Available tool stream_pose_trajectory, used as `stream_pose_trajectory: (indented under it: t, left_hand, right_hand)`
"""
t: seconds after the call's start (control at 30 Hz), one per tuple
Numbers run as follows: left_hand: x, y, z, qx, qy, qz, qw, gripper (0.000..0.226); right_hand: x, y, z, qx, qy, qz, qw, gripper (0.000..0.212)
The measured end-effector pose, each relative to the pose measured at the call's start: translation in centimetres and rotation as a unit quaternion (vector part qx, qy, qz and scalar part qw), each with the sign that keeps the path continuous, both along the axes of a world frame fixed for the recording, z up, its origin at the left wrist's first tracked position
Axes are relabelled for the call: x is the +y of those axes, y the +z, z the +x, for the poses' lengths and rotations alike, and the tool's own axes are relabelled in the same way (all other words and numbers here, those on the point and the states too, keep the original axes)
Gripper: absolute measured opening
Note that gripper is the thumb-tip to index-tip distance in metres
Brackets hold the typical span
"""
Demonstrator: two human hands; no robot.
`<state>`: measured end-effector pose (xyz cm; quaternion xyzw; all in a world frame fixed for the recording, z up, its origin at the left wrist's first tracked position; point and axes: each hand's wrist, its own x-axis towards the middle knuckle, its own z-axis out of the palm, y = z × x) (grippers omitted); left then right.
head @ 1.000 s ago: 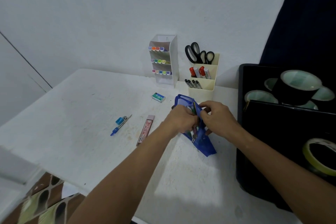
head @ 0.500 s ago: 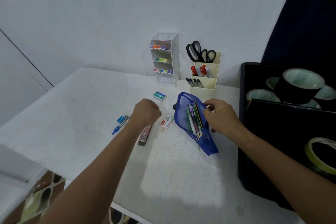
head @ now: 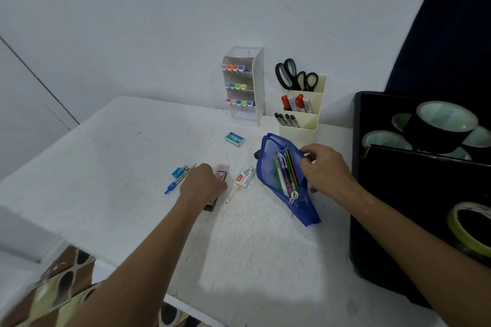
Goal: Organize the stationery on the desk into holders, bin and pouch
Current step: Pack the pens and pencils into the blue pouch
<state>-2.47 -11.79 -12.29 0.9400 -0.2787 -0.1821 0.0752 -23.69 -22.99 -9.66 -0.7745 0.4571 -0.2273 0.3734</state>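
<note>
While right hand [head: 325, 171] holds pouch [head: 268, 167], green box [head: 235, 139] perhaps reads "No.10".

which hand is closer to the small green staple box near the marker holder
Left. The left hand lies in front of the green staple box, over the reddish case; the right hand holds the blue pouch, farther right.

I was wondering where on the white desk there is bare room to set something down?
The white desk is bare at its far left, beyond the blue compass, and along the near edge between the two forearms. It is crowded around the blue pouch, the staple boxes and the cream holder by the black bin.
</note>
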Motion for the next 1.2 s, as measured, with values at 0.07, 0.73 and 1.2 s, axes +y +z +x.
stream_pose_trajectory:
  t: [0.07,0.73,1.2]
  left_hand:
    - [0.0,-0.1,-0.1,-0.002,-0.003,0.001,1.0,0.034]
    - [-7.2,4.5,-7.2,0.099,-0.113,-0.139,0.979,0.032]
    - [-7.4,2.5,-7.3,0.145,-0.094,-0.17,0.97,0.031]
  right_hand:
    - [0.0,-0.1,0.0,0.0,-0.001,0.001,1.0,0.026]
    - [0.2,0.3,-0.1,-0.011,-0.012,0.009,1.0,0.026]
    - [0.2,0.4,-0.2,-0.015,-0.007,0.012,1.0,0.027]
